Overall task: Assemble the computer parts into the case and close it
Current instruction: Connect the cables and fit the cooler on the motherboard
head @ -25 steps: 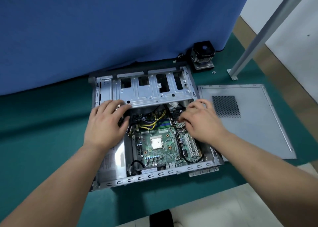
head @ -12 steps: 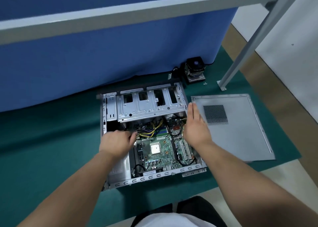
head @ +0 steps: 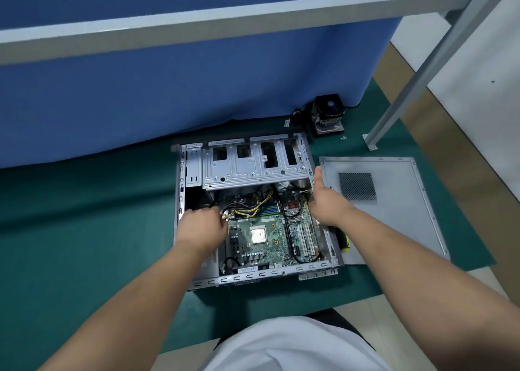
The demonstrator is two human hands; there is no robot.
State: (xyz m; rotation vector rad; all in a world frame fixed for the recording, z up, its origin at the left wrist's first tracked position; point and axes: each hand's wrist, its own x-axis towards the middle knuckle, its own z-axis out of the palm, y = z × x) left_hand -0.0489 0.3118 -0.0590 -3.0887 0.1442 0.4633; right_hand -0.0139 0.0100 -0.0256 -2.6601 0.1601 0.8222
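Observation:
The open computer case (head: 261, 277) lies flat on the green mat. Its silver drive cage (head: 253, 168) spans the far end, and the green motherboard (head: 270, 238) with a bare CPU (head: 258, 235) shows below it. My left hand (head: 201, 225) is inside the case at the left, its fingers curled around the yellow and black power cables (head: 247, 210). My right hand (head: 323, 199) lies along the case's right wall with straight fingers, the fingertips at the drive cage's right end. The grey side panel (head: 394, 215) lies flat to the right of the case.
A CPU cooler with fan (head: 327, 115) stands behind the case by the blue curtain (head: 183, 89). Small screws (head: 343, 137) lie near a metal frame post (head: 371, 142). A yellow-black screwdriver (head: 344, 241) rests between the case and the panel. A grey bar crosses overhead.
My head has pulled back and up, so the case looks smaller. My left hand left the drive cage for the cables. My right hand moved from the motherboard to the case's right wall and straightened.

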